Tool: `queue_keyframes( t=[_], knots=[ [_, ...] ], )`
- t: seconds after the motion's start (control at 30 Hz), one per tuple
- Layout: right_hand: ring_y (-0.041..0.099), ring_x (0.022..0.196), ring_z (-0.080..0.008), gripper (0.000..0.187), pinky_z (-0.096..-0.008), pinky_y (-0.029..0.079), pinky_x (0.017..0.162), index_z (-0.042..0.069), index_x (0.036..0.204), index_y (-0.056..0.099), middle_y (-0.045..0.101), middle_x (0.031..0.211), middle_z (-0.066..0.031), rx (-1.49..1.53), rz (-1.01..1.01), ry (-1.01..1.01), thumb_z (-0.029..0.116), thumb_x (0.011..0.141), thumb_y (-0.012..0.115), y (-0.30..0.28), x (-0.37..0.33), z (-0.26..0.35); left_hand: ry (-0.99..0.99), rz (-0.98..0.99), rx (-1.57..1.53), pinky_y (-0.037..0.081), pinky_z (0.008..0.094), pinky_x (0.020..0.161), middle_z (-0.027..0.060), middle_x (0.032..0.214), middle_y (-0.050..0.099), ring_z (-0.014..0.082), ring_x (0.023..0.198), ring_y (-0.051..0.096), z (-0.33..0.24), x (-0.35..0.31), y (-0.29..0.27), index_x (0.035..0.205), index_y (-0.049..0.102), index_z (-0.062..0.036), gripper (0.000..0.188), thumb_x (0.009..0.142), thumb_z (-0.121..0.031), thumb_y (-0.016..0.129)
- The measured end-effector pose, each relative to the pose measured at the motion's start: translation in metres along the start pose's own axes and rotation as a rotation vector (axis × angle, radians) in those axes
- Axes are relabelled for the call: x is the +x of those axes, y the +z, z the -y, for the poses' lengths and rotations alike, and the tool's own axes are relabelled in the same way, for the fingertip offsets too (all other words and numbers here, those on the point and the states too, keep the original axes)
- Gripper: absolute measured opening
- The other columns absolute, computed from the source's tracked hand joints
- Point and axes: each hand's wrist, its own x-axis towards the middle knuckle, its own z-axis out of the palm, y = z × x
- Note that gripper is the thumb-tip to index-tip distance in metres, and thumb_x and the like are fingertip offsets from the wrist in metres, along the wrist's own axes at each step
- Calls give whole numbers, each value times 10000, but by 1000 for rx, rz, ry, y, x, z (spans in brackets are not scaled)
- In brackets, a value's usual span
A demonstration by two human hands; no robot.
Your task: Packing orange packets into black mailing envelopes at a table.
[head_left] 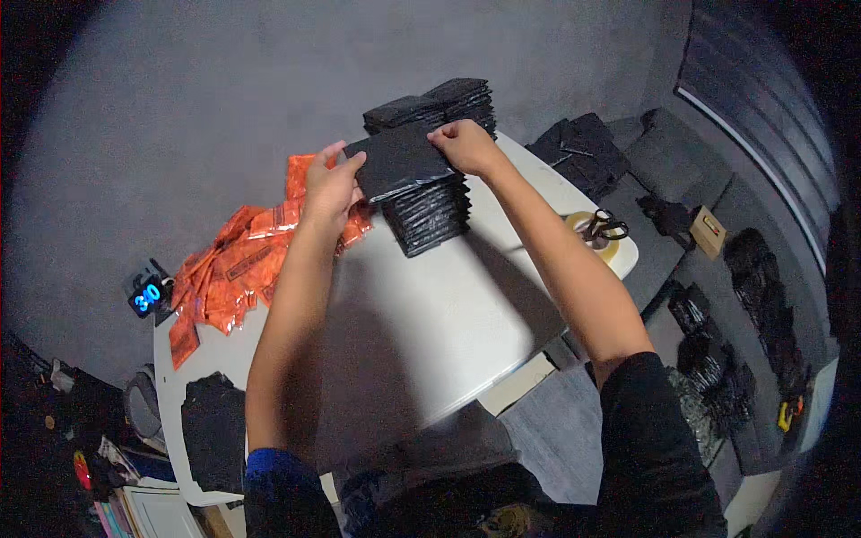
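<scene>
A flat black packet (399, 160) lies level at the top of a stack of black plastic-wrapped packets (426, 217) on the white table (439, 305). My left hand (332, 186) takes its left edge, thumb on the near side and fingers raised behind. My right hand (465, 146) is closed in a pinch at the packet's far right corner. Whether the packet rests fully on the stack or is slightly lifted, I cannot tell. Just behind it stand more stacks of black packets (404, 112). Beside my left hand spreads a heap of shiny orange plastic bags (238, 264).
A lit digital clock (146, 296) sits at the table's left edge. Black folded cloth (212, 430) lies at the near left. Black-handled scissors (607, 226) and a tape roll (580, 222) are at the right end. Beyond, a grey sofa (673, 157) holds black bundles and a small cardboard box (708, 233).
</scene>
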Motion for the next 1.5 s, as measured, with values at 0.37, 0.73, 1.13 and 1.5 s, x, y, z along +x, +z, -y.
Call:
queue_keyframes(
  t=[0.37, 0.73, 1.13, 1.5],
  knots=[
    [754, 920, -269, 272, -389, 557, 880, 92, 932, 809, 800, 958, -129, -320, 95, 117, 359, 896, 770, 16, 38, -38, 250, -131, 669, 567, 378, 837, 114, 934, 735, 221, 895, 714, 96, 75, -12, 1160, 723, 19, 416, 865, -247, 846],
    [565, 1386, -317, 852, -575, 480, 1097, 85, 1566, 494, 521, 1580, -201, 246, 420, 429, 742, 1031, 408, -2, 23, -14, -246, 131, -80, 550, 447, 948, 204, 1157, 743, 284, 1053, 720, 115, 93, -20, 1251, 663, 27, 585, 1076, -485, 443],
    [619, 1345, -293, 719, -526, 429, 1184, 33, 1530, 518, 640, 1465, -162, 697, 473, 593, 591, 1110, 350, -5, 2, -8, -427, 56, -150, 437, 590, 1115, 190, 1322, 703, 350, 1232, 660, 41, 0, 41, 1430, 576, -25, 751, 1083, -581, 211],
    [379, 1552, -297, 694, -454, 325, 1268, 3, 1625, 374, 329, 1708, -217, -272, 425, 127, 386, 1069, 536, -17, 28, -33, -237, 145, 292, 415, 467, 1174, 239, 1473, 592, 381, 1398, 544, 94, 69, 33, 1526, 452, 56, 764, 929, -351, 696]
  ],
)
